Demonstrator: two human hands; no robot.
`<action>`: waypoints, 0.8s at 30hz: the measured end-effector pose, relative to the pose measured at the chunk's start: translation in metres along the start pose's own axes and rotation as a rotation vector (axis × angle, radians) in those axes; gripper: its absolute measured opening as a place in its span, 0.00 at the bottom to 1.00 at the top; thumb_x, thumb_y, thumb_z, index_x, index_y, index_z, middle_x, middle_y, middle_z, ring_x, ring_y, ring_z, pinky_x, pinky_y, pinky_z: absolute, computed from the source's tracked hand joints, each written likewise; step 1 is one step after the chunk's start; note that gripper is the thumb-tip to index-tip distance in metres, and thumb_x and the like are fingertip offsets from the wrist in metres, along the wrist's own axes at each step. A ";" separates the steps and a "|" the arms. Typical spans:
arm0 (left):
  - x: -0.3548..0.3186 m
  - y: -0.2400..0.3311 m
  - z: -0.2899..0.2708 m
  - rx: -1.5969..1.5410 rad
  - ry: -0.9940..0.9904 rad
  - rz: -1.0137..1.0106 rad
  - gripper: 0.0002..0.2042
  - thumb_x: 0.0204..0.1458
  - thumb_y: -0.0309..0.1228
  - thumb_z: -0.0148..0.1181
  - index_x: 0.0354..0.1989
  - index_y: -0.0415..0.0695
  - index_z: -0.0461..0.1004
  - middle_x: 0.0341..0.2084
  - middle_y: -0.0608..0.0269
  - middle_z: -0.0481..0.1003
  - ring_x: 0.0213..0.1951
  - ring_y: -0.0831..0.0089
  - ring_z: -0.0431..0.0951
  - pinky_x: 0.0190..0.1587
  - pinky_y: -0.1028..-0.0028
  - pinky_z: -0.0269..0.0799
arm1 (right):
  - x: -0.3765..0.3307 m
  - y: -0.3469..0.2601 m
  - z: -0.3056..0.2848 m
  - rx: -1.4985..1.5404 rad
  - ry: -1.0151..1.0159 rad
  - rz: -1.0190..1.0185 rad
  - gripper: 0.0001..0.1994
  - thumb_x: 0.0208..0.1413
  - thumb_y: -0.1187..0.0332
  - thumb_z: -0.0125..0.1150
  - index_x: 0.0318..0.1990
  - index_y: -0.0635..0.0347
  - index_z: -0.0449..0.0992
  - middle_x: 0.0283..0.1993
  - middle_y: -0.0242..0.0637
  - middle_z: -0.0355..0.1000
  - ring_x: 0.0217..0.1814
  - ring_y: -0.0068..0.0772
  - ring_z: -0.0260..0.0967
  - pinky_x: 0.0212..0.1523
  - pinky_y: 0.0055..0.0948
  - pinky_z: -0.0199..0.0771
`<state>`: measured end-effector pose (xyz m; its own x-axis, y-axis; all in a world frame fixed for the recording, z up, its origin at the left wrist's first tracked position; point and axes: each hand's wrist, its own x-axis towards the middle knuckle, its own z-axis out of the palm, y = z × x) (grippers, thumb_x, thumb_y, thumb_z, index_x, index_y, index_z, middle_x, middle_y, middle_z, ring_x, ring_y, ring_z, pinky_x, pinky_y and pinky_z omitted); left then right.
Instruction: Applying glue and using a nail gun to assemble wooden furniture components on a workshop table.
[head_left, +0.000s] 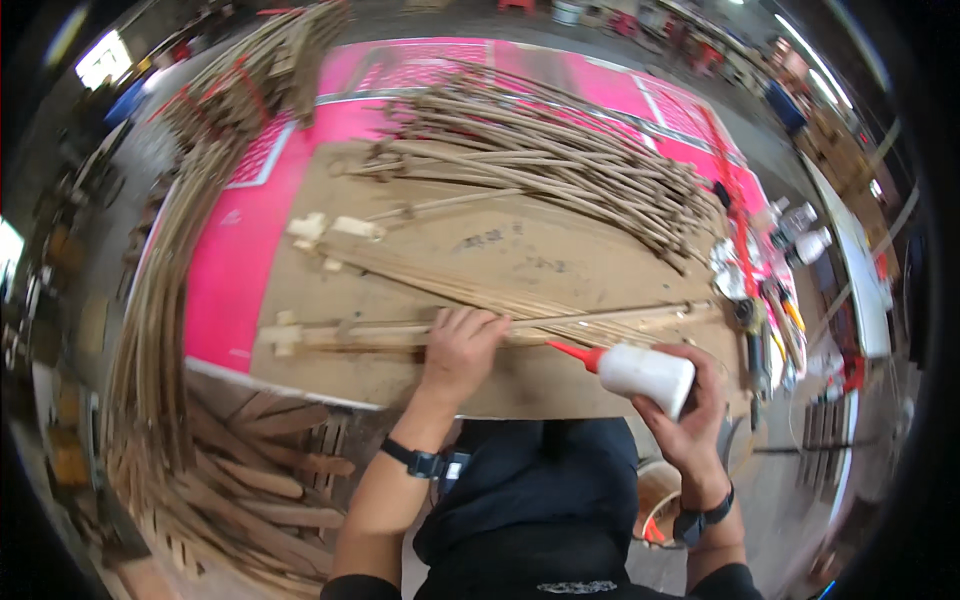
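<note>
My right hand (690, 415) is wrapped round a white squeeze bottle (648, 375) with a long red nozzle, tilted on its side. The nozzle tip points left, close to the wooden strips under my left hand. My left hand (463, 345) is closed over a long, thin wooden strip (385, 330) near the table's front edge, its fingers curled on top. At that strip's left end sits a pale cross-shaped wooden piece (285, 334). Behind it lies a bundle of slender strips (430, 281), with pale wooden blocks (308, 228) at its left end.
A big pile of thin wooden sticks (540, 150) lies at the back of the cardboard-covered table (330, 190). More long sticks (170, 290) hang along the left edge. At the right are a power drill (750, 325), clear bottles (793, 222) and crumpled white material (730, 268).
</note>
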<state>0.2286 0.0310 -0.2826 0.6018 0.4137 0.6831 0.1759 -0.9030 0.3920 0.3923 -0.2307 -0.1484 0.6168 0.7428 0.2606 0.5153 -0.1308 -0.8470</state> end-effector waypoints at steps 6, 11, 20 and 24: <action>-0.009 -0.012 0.024 -0.046 -0.027 0.050 0.15 0.51 0.34 0.68 0.48 0.50 0.83 0.41 0.66 0.81 0.46 0.62 0.79 0.49 0.60 0.72 | 0.009 -0.025 0.059 0.348 -0.201 -0.065 0.36 0.51 0.81 0.79 0.65 0.62 0.64 0.64 0.49 0.73 0.66 0.40 0.74 0.68 0.41 0.76; 0.005 -0.006 0.008 -0.064 -0.068 0.036 0.16 0.53 0.39 0.64 0.48 0.46 0.81 0.44 0.63 0.81 0.48 0.61 0.78 0.51 0.59 0.70 | 0.030 -0.034 0.128 0.180 -0.310 -0.219 0.35 0.50 0.74 0.83 0.63 0.63 0.69 0.58 0.47 0.77 0.60 0.39 0.78 0.58 0.37 0.80; 0.019 0.008 -0.014 -0.144 -0.104 -0.052 0.18 0.50 0.42 0.62 0.49 0.51 0.74 0.45 0.68 0.75 0.49 0.65 0.74 0.53 0.64 0.67 | 0.056 -0.049 0.189 0.008 -0.335 -0.391 0.35 0.46 0.71 0.84 0.62 0.61 0.73 0.55 0.49 0.78 0.56 0.53 0.79 0.55 0.43 0.80; 0.017 0.002 -0.011 -0.127 -0.087 -0.018 0.19 0.51 0.42 0.62 0.50 0.50 0.75 0.44 0.66 0.76 0.49 0.64 0.74 0.53 0.63 0.68 | 0.059 -0.048 0.199 -0.015 -0.363 -0.384 0.35 0.44 0.73 0.81 0.62 0.60 0.73 0.54 0.51 0.77 0.55 0.58 0.79 0.54 0.45 0.80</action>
<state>0.2305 0.0374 -0.2630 0.6655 0.4134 0.6215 0.0905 -0.8712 0.4825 0.2852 -0.0497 -0.1845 0.1372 0.9183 0.3714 0.6737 0.1883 -0.7146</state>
